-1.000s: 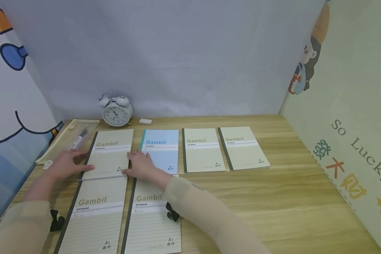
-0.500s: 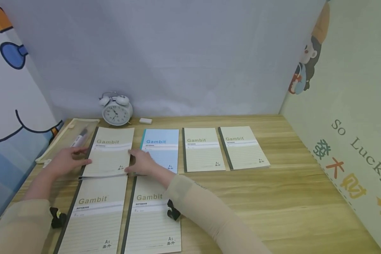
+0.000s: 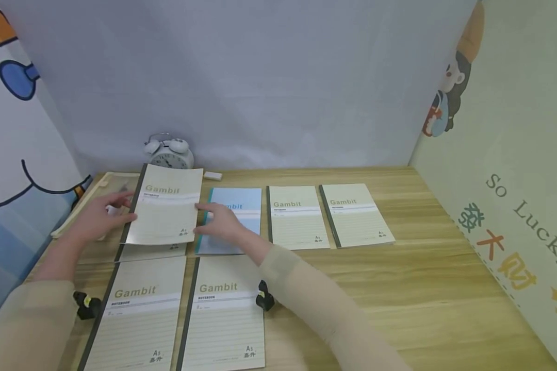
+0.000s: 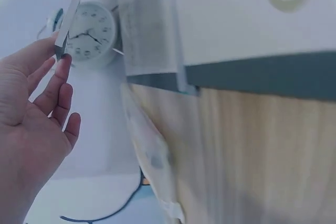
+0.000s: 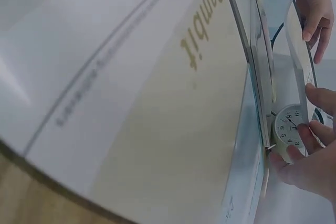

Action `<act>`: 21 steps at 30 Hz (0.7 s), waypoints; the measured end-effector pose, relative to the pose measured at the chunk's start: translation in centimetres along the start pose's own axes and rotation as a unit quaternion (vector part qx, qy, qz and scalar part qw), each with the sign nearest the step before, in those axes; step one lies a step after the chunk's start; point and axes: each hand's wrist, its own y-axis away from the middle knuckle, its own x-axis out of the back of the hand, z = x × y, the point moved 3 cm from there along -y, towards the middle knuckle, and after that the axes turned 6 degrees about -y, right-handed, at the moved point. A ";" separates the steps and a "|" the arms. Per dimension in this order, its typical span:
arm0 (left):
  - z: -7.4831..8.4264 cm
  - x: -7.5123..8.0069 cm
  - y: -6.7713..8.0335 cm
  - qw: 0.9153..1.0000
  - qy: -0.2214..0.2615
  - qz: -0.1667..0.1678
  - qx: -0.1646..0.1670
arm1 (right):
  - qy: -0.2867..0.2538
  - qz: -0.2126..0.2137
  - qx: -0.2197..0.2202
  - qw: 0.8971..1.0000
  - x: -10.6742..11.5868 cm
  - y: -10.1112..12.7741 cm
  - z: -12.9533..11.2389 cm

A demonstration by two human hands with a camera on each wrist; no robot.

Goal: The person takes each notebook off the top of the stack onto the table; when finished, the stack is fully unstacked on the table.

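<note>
Nearest the person, well short of either hand, two beige notebooks (image 3: 134,314) lie flat side by side on the table (image 3: 422,288), and they look untouched. Further in, the left hand (image 3: 99,220) and the right hand (image 3: 220,222) pinch the two side edges of a lifted notebook (image 3: 167,206) and hold it tilted clear of the wood. Directly under it another beige cover, the lower notebook (image 3: 150,251), shows its bottom edge, so I judge one book of a stack is coming off and the rest is yet to be handled. Beneath the right fingers lies one blue notebook (image 3: 241,198); beyond them to the right, two more beige ones (image 3: 327,219). I count seven notebooks. Behind the fingers: one alarm clock (image 3: 169,152), one eraser (image 3: 212,175), one mesh pencil pouch (image 3: 81,206).
</note>
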 end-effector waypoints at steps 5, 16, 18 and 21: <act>1.5 0.6 -0.7 1.000 -0.005 -0.018 0.010 | -0.029 0.028 0.004 0.999 2.0 0.4 -0.1; 6.7 1.5 -1.2 0.998 -0.045 -0.012 -0.035 | -0.085 0.083 0.018 0.993 7.3 1.7 -0.6; 7.5 1.5 -1.2 0.998 -0.046 -0.001 -0.046 | -0.086 0.080 0.020 0.993 8.1 2.1 -0.5; 8.8 1.6 -1.2 0.997 -0.039 0.015 -0.060 | -0.079 0.072 0.026 0.994 9.2 2.7 -0.3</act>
